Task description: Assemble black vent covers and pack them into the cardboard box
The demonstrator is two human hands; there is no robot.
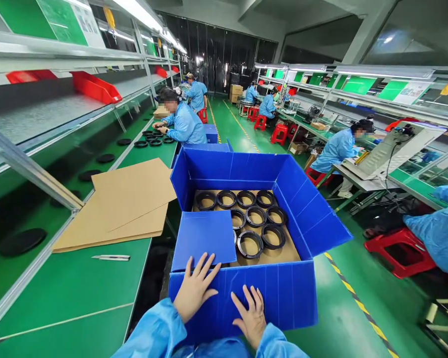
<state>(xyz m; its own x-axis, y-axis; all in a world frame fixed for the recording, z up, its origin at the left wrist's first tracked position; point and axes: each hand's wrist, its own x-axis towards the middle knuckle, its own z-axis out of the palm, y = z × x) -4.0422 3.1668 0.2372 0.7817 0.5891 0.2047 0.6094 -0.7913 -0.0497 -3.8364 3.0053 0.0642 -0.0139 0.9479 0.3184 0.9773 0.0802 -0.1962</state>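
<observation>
A large open blue corrugated plastic box [302, 209] stands in front of me beside the bench. Inside it, several black rings [250, 243] lie in rows on a brown cardboard sheet [283, 254]. One blue flap [205, 238] folds inward over the box's near left part. My left hand [194, 288] lies flat with fingers spread on the near wall, by that flap. My right hand [251, 314] also lies flat on the near wall, lower down, with fingers apart. Neither hand holds anything.
A stack of cardboard sheets [127, 204] and a small utility knife [111, 257] lie on the green bench [74, 288] at left. Black discs [22, 241] sit on the conveyor. Co-workers in blue coats [184, 124] sit further along. Red stools [399, 251] stand at right.
</observation>
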